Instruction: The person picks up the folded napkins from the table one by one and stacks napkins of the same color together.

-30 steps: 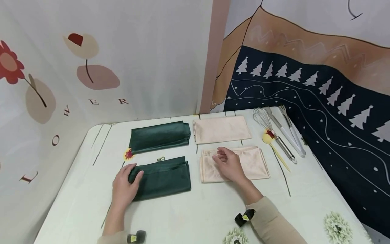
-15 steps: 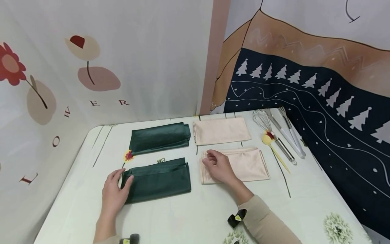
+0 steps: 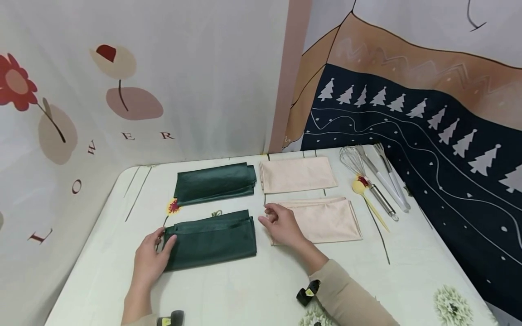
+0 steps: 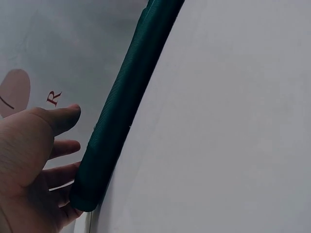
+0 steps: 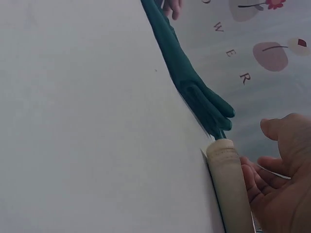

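Two folded dark green cloths and two folded beige cloths lie in a two-by-two block on the white table (image 3: 244, 290). My left hand (image 3: 157, 246) rests at the left edge of the near green cloth (image 3: 212, 239), its fingers fairly straight and touching that edge. In the left wrist view the left hand (image 4: 34, 160) lies open beside the green cloth's edge (image 4: 121, 107). My right hand (image 3: 277, 222) sits at the left edge of the near beige cloth (image 3: 322, 219) with fingers loosely curled. The right wrist view shows the right hand (image 5: 279, 189) empty beside the beige fold (image 5: 231, 179).
The far green cloth (image 3: 215, 182) and far beige cloth (image 3: 297, 174) lie near the back wall. A metal whisk (image 3: 359, 170), a yellow spoon (image 3: 367, 199) and further white-handled utensils (image 3: 387, 176) lie along the table's right side. Printed hangings close in the back and right.
Both hands slid left. The left hand came off the top of the near green cloth to its left edge. The right hand moved from the beige cloth's middle to its left edge.
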`<state>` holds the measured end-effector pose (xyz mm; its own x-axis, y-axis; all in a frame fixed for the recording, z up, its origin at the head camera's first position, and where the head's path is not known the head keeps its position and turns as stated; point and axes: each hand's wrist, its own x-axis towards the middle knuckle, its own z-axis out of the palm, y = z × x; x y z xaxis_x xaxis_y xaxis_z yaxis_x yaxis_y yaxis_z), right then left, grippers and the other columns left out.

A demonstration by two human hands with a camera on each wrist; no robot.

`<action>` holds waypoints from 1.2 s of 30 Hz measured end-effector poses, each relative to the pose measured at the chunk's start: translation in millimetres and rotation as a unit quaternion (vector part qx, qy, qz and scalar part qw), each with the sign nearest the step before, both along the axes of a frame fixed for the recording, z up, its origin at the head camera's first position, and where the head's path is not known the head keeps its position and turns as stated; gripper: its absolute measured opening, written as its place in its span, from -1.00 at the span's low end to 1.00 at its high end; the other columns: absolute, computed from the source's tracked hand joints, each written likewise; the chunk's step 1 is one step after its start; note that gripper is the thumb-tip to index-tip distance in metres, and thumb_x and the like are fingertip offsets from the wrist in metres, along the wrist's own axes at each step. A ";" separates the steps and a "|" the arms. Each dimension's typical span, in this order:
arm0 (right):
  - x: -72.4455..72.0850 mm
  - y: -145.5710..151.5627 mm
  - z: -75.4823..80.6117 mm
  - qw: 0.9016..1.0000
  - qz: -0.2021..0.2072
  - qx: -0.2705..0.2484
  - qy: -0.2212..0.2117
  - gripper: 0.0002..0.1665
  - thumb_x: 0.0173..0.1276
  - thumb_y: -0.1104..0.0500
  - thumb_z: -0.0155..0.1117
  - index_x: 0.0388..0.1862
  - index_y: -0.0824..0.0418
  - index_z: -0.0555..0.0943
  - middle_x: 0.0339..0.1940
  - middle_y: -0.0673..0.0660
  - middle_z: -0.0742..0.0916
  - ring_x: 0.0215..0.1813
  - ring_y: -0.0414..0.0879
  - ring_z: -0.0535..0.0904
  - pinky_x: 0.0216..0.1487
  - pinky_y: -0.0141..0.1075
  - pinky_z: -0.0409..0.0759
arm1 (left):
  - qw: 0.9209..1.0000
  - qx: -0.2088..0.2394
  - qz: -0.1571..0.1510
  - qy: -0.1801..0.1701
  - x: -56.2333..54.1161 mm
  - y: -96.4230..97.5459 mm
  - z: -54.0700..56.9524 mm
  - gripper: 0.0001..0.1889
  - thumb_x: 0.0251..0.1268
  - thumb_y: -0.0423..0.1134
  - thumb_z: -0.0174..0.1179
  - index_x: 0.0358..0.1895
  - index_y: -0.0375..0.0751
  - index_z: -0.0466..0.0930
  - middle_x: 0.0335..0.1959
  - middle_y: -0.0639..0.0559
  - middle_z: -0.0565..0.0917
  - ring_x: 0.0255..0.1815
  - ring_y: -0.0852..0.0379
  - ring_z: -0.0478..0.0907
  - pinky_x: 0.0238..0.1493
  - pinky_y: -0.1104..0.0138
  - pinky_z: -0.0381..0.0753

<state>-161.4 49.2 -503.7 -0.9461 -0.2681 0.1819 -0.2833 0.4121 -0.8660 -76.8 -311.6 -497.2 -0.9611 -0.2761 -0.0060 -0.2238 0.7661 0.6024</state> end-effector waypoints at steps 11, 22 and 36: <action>5.4 -15.9 0.4 0.993 0.042 0.090 -0.060 -0.42 0.42 0.02 0.38 0.29 0.32 0.56 -0.06 0.09 0.71 -0.35 -0.25 0.54 -0.21 -0.31 0.58 | 1.000 0.003 -0.011 -0.019 -5.0 3.1 -0.2 -0.27 0.37 -0.11 0.34 0.42 -0.49 0.30 0.28 -0.50 0.40 0.19 -0.39 0.44 0.22 -0.20 0.43; 7.8 -30.1 1.5 0.989 0.084 0.100 -0.064 -0.53 0.37 0.05 0.44 0.15 0.27 0.62 -0.24 0.04 0.72 -0.56 -0.28 0.51 -0.44 -0.39 0.52 | 0.998 0.042 0.001 -0.043 -7.0 7.9 -1.3 -0.22 0.29 -0.23 0.41 0.47 -0.44 0.23 0.37 -0.51 0.37 0.37 -0.44 0.31 0.38 -0.22 0.27; 15.2 -40.4 9.1 0.985 0.079 0.086 -0.129 -0.15 0.40 -0.07 0.39 0.47 0.37 0.35 -0.23 0.09 0.73 -0.33 -0.17 0.59 -0.13 -0.22 0.60 | 0.993 0.109 0.019 -0.045 -8.8 13.6 4.0 -0.09 0.34 -0.09 0.38 0.60 -0.26 0.03 0.46 -0.55 0.22 0.48 -0.49 0.15 0.40 -0.25 0.23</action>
